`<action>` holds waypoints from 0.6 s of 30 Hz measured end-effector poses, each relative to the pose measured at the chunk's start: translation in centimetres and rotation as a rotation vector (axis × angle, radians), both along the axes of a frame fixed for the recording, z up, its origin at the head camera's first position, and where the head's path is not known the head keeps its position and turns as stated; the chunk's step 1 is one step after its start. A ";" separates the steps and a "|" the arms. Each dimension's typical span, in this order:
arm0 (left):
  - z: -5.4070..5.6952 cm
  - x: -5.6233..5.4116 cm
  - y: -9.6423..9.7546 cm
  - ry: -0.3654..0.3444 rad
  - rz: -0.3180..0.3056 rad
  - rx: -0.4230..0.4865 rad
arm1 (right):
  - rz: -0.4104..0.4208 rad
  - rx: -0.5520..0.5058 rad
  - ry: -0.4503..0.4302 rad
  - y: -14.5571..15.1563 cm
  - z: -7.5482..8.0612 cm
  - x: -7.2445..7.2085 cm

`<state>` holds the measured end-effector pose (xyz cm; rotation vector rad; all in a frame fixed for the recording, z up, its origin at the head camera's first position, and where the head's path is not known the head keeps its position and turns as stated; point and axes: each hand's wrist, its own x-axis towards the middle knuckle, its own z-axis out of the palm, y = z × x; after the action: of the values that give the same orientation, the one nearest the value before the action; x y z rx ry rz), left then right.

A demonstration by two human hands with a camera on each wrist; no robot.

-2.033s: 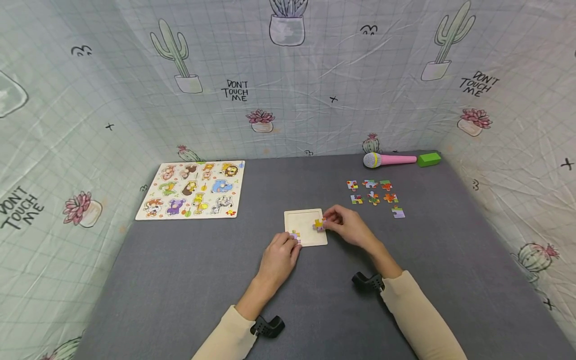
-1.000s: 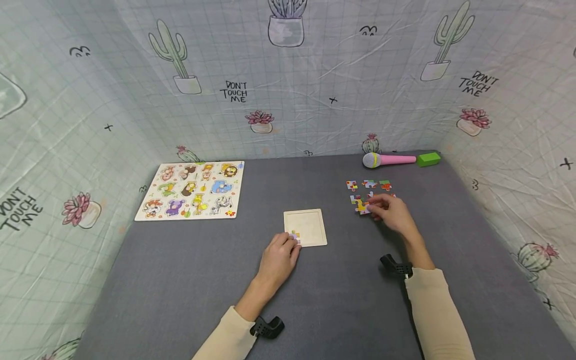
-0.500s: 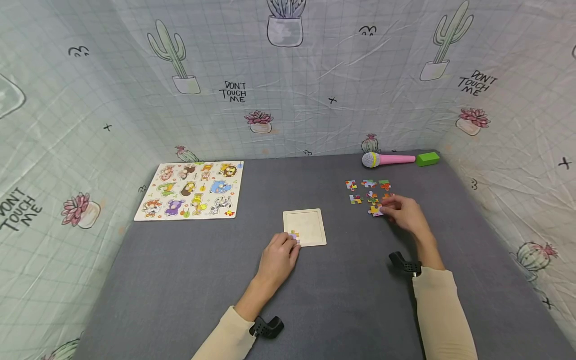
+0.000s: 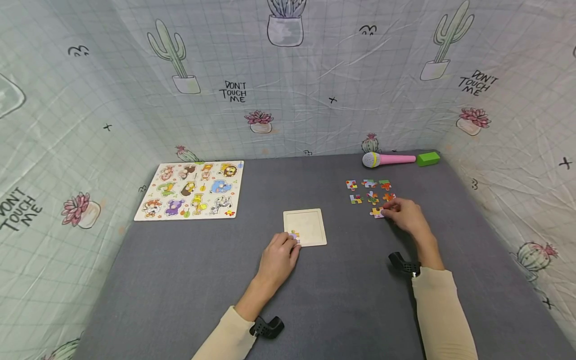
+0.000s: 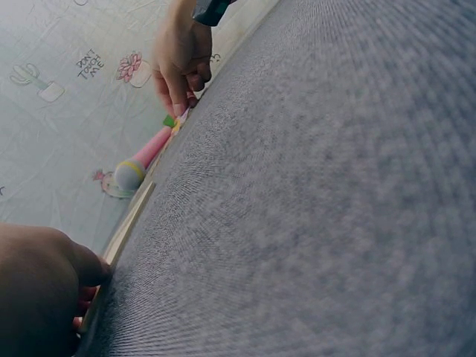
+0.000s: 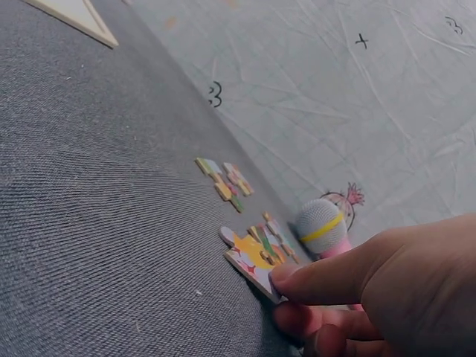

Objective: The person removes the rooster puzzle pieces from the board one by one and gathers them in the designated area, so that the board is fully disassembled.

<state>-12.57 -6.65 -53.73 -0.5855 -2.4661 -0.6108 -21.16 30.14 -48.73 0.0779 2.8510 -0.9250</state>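
Note:
My left hand (image 4: 277, 256) grips the lower left corner of a square wooden puzzle tray (image 4: 313, 222), thumb at its front edge. A small lilac and yellow jigsaw piece (image 4: 294, 235) lies in that corner, partly covered by the fingers. Over on the right, my right hand (image 4: 407, 216) pinches a yellow and lilac jigsaw piece (image 6: 249, 256) between thumb and fingers. It is held close over the cloth, just in front of several loose jigsaw pieces (image 4: 373, 198) laid out in rows. The lilac piece at the end of the front row is hidden behind this hand.
An animal puzzle board (image 4: 191, 191) lies at the back left. At the back right are a pink toy microphone (image 4: 391, 159) and a green block (image 4: 428, 159) touching its handle end. Printed cloth walls (image 4: 306, 75) rise behind and beside the grey table surface (image 4: 202, 280).
My right hand has carried its jigsaw piece from over the tray rightward to the front row of loose pieces, slowing there. The left hand has stayed on the tray corner.

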 end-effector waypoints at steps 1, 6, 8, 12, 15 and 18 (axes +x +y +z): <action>0.0 0.0 0.0 -0.001 -0.001 0.000 | -0.003 0.010 0.003 -0.1 0.0 0.0; -0.1 0.0 0.0 0.002 -0.001 0.001 | 0.008 0.050 0.022 -0.3 -0.1 -0.1; -0.1 0.0 0.0 0.004 0.001 -0.001 | 0.011 0.056 0.018 -0.5 -0.1 -0.1; -0.1 0.0 -0.1 0.005 0.002 -0.004 | 0.010 0.067 -0.001 -0.6 -0.2 -0.1; -0.1 0.0 -0.1 0.004 0.001 -0.004 | 0.016 0.072 -0.004 -0.7 -0.2 -0.1; -0.1 0.0 -0.1 0.001 0.001 -0.004 | 0.020 0.073 0.002 -0.8 -0.3 0.0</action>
<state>-12.57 -6.73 -53.86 -0.5865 -2.4668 -0.6051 -21.20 29.36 -49.01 0.0562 2.8814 -0.8177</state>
